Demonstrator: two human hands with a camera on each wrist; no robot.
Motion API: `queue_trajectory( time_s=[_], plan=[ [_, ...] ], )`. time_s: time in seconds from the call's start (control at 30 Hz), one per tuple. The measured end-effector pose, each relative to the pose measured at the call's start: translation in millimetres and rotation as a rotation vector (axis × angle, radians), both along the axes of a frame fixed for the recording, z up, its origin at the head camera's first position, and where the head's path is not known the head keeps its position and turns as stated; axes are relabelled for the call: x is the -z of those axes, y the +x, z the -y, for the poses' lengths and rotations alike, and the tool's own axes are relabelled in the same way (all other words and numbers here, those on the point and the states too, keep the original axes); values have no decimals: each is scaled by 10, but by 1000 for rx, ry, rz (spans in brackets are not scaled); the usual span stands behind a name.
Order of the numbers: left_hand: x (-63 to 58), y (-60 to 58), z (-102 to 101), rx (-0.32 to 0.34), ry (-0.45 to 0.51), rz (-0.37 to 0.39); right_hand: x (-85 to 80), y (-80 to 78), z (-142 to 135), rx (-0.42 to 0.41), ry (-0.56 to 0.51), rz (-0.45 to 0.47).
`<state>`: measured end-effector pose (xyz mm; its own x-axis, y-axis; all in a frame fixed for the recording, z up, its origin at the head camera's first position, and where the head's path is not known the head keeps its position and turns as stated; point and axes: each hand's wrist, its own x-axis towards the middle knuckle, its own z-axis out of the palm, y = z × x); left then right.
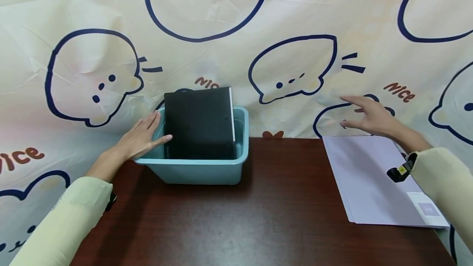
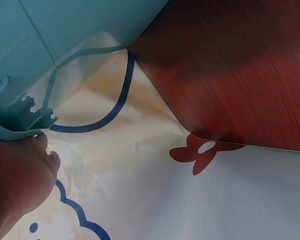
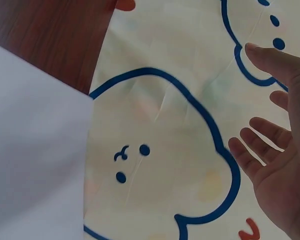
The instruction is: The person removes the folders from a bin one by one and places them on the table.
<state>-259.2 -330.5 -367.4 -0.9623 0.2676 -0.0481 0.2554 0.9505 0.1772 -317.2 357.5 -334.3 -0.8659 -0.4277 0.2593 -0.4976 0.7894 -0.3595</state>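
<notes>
A light-blue plastic bin (image 1: 207, 173) stands at the back of the table, with a black folder or book (image 1: 201, 126) upright inside it and leaning back. My left hand (image 1: 142, 138) rests on the bin's left rim, fingers straight, thumb reaching toward the black cover. In the left wrist view part of that hand (image 2: 22, 175) touches the bin's edge (image 2: 20, 134). My right hand (image 1: 377, 118) hovers in the air above the far end of some pale lilac folders or sheets (image 1: 369, 175), fingers loosely spread and holding nothing. The right wrist view shows this hand (image 3: 280, 155) apart from the pale sheet (image 3: 37, 150).
The dark brown wooden table (image 1: 266, 216) carries the bin and the lilac folders, which lie along its right edge. A cream cloth (image 1: 207, 65) with blue cartoon outlines hangs behind the table and shows at both sides.
</notes>
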Motion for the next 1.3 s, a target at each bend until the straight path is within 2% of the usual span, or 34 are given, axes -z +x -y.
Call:
queue_trajectory(
  time_s=[0.53,0.97,1.3],
  plan=[
    [3,-40,12,2,1,8,-109,-49,406,-81,-10,-28],
    [23,-52,34,9,-1,9,-151,-82,707,-120,-50,20],
    [23,-29,14,7,-1,6,-170,-110,960,-188,-76,-12]
  ],
)
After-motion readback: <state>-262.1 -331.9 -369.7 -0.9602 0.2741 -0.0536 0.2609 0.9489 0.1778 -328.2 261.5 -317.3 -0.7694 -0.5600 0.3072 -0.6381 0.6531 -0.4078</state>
